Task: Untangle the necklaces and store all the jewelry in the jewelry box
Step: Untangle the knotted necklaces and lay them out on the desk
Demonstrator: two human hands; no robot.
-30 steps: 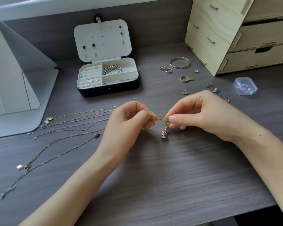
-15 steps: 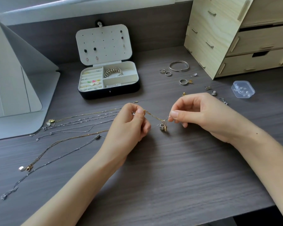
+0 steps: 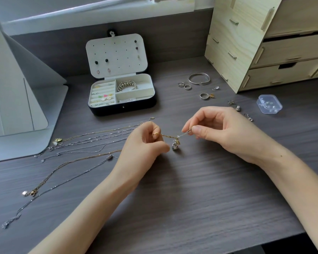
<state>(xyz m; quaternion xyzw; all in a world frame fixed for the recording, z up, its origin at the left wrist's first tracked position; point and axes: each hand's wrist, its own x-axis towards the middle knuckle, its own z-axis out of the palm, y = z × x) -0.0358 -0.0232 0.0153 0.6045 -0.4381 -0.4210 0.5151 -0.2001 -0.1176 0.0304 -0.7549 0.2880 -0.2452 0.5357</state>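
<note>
Both hands are raised just above the dark wood-grain desk (image 3: 191, 198), near its middle, a little apart and joined by a short stretch of chain. The left hand (image 3: 145, 143), fingers curled, pinches the gold chain (image 3: 166, 135) at its left end; the right hand (image 3: 218, 132) pinches a thin silver strand between thumb and forefinger. A small cluster of pendants (image 3: 175, 146) hangs from the chain between the hands; whether it touches the desk cannot be told. To the left, several long necklaces (image 3: 92, 142) lie stretched out side by side, running from the left hand toward the near left edge. The jewelry box (image 3: 106, 110) stands open farther back, its lid (image 3: 117, 55) upright with studs pinned in it and a beaded bracelet (image 3: 127, 86) in the far right compartment. Right of the box lie a silver bangle (image 3: 198, 78), rings (image 3: 187, 87) and small earrings (image 3: 237, 108), with a clear plastic case (image 3: 269, 104) beyond them, near a wooden drawer unit (image 3: 246, 52).
</note>
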